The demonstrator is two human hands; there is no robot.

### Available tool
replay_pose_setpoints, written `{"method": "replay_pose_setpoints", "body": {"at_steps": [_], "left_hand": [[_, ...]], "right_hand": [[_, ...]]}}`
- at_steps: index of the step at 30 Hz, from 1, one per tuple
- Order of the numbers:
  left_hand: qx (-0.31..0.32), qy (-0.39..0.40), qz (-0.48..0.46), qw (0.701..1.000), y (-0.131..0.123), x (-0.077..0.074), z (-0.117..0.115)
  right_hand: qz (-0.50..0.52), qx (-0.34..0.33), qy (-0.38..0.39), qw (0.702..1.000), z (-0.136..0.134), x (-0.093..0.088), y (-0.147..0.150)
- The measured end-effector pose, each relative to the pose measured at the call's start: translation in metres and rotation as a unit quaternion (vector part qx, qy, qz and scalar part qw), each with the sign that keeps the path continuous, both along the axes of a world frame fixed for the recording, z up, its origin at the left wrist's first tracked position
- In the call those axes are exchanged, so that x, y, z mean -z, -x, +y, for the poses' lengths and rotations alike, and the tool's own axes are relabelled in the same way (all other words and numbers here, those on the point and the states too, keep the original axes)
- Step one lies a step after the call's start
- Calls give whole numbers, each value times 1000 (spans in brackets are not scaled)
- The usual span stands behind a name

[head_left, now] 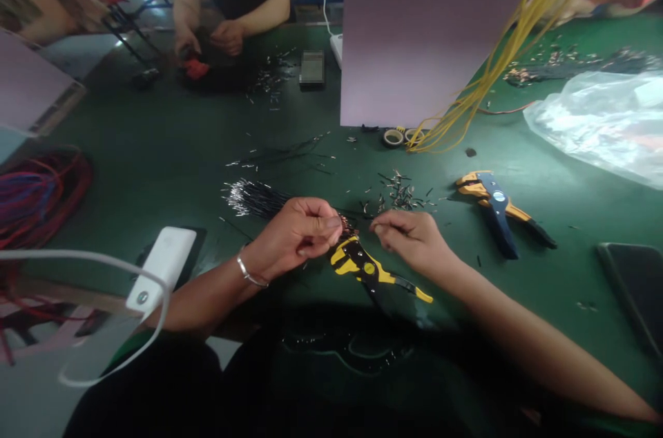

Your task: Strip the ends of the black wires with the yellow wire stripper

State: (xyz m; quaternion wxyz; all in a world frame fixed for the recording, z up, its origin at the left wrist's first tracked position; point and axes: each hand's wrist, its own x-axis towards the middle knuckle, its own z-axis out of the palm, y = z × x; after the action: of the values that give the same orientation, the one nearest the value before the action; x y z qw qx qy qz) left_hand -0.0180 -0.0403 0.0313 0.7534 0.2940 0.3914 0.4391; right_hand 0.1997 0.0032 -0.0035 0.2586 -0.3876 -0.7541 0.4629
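My left hand (311,227), with a silver bracelet at its wrist, pinches thumb and fingers together on what looks like a thin black wire. Behind it lies a bundle of black wires (253,197) with bare silvery ends at the left; copper ends show by my fingertips. Just to the right, my right hand (407,234) is closed in a pinch, and what sits between its fingertips is too small to make out. Below and between both hands rest yellow-and-black wire strippers (365,267). Cut black wire scraps (398,193) are scattered beyond my right hand.
Blue-and-orange wire strippers (497,200) lie right, near a dark phone (635,293). A white power bank (163,265) with a cable is at left. Yellow wires (466,106) hang by a pale panel (414,30) and tape rolls (394,138). A co-worker's hands (228,37) work opposite.
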Motion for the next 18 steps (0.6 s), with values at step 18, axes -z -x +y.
{"method": "replay_pose_setpoints", "body": {"at_steps": [18], "left_hand": [[31,14,-24,999,-7,7,-4]], "right_hand": [[164,-66,334,926,-24,2,19]]}}
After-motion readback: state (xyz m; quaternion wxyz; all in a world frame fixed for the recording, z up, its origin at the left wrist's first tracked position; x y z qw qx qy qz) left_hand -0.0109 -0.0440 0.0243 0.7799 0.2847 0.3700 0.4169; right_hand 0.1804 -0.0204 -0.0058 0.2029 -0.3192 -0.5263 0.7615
